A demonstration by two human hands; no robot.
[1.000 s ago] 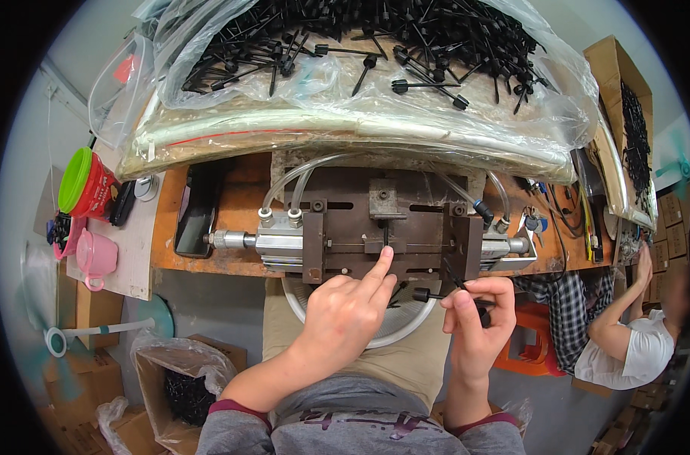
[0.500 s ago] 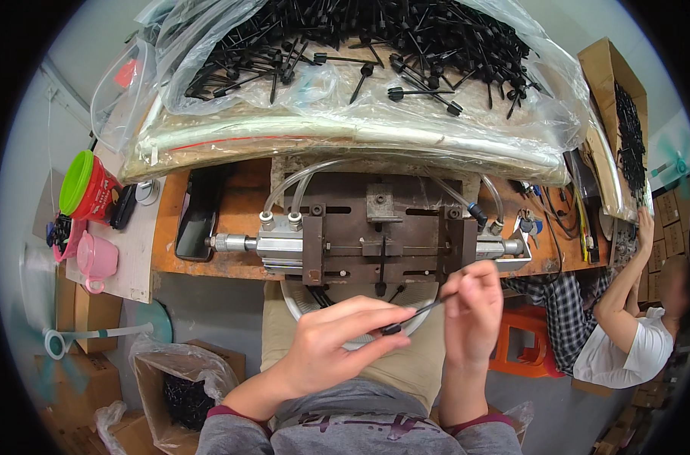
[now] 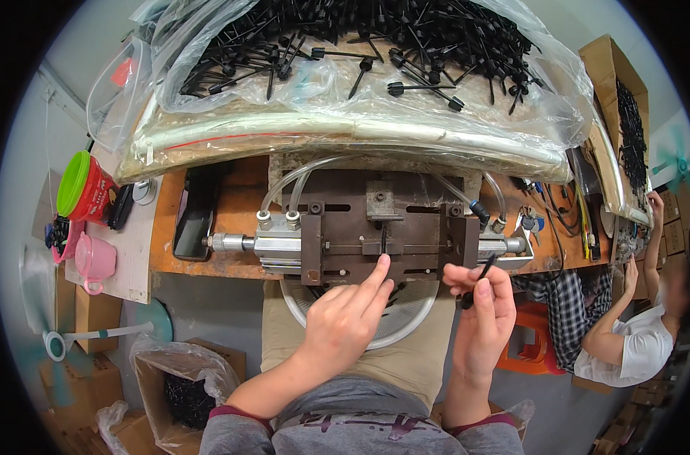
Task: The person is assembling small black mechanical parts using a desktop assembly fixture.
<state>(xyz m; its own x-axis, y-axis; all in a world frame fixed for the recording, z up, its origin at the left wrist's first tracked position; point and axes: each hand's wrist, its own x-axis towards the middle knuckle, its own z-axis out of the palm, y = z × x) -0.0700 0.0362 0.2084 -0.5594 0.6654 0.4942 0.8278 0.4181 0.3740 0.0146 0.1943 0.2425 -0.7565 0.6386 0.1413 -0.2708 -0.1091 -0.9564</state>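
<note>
Nearest the body, a white round basin [image 3: 405, 322] sits on the lap beneath both hands. The left hand [image 3: 345, 322] is loosely open, holding nothing, its index finger stretched forward so the tip rests at the front edge of the metal press fixture [image 3: 383, 235], just below the central slot where a thin black pin [image 3: 383, 241] stands seated. The right hand [image 3: 485, 318] is closed in a pinch on another black pin [image 3: 475, 282], held tilted just off the fixture's right end. Judgement: one part is being seated in the fixture while the following one waits ready; the next move calls for the finger to come clear of the slot. Clear air hoses [image 3: 299, 186] arch over the fixture's rear. Beyond, a plastic-covered tray of black pins [image 3: 360, 45] fills the bench back. A pink cup [image 3: 94, 259] stands left; another person [image 3: 625, 334] works well apart at right.
</note>
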